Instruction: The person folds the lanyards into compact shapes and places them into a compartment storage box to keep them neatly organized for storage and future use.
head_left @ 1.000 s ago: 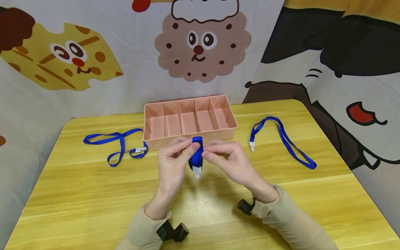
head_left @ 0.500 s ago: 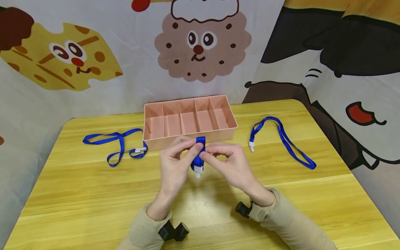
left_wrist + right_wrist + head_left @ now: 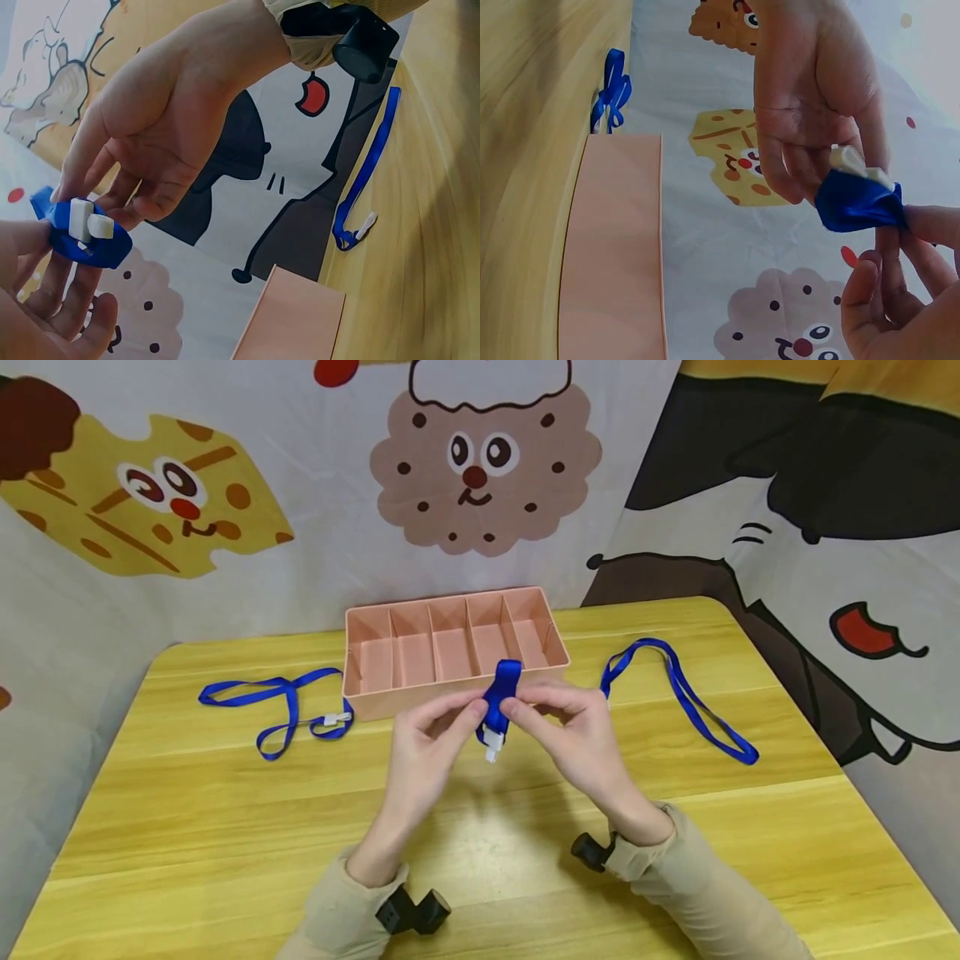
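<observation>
A folded blue lanyard [image 3: 500,702] with a white clip at its lower end is held above the table, just in front of the pink divided tray [image 3: 390,693]. My left hand [image 3: 435,735] pinches it from the left and my right hand [image 3: 562,727] pinches it from the right. The left wrist view shows the bundled lanyard [image 3: 79,234] with its white clip between both hands' fingertips. In the right wrist view the same blue bundle [image 3: 859,201] sits between the fingers of both hands.
A second blue lanyard [image 3: 277,710] lies on the yellow wooden table [image 3: 187,827] left of the tray; a third blue lanyard [image 3: 682,693] lies to its right. A cartoon-printed cloth backdrop [image 3: 225,485] hangs behind the table.
Both hands have lifted the folded lanyard up and slightly right, toward the tray's front wall. Its loop now sticks up above the fingers.
</observation>
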`<action>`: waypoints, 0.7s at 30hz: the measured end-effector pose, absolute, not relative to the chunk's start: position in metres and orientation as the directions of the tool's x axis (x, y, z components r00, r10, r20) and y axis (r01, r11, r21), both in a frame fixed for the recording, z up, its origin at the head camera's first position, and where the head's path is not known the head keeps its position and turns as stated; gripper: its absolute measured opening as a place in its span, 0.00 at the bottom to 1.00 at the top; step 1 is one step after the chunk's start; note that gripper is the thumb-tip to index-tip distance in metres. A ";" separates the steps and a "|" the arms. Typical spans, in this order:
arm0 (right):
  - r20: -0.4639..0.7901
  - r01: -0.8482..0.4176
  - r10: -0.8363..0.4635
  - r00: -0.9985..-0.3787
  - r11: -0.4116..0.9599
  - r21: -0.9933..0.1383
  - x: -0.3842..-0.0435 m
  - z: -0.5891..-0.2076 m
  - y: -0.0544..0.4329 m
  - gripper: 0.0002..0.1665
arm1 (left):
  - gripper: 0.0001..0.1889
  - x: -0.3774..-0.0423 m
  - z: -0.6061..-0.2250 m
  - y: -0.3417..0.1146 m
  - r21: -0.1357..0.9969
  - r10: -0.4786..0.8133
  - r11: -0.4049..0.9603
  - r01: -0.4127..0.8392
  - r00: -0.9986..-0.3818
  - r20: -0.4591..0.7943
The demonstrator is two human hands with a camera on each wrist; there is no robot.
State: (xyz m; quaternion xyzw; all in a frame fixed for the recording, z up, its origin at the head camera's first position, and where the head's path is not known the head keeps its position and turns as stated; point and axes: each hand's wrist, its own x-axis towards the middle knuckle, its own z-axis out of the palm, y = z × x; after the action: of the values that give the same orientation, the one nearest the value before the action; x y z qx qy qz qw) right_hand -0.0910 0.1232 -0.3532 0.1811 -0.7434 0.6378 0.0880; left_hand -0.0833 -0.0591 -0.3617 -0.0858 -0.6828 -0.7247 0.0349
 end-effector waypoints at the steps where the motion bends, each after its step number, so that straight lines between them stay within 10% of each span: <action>1: 0.355 -0.376 -0.165 -0.920 0.126 -0.918 -0.091 -0.353 0.124 0.06 | 0.11 -0.084 -0.362 -0.059 0.984 0.055 -0.068 0.166 -0.984 0.170; 21: 0.334 -0.350 -0.155 -0.930 0.089 -0.933 -0.091 -0.350 0.123 0.08 | 0.09 -0.082 -0.363 -0.054 0.977 0.022 -0.072 0.199 -0.979 0.201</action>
State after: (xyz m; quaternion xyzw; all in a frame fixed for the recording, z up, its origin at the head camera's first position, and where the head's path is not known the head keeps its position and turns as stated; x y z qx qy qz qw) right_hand -0.0914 0.1225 -0.3497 0.1719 -0.7343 0.6525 0.0746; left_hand -0.0822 -0.0537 -0.3632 -0.0813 -0.6784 -0.7277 0.0608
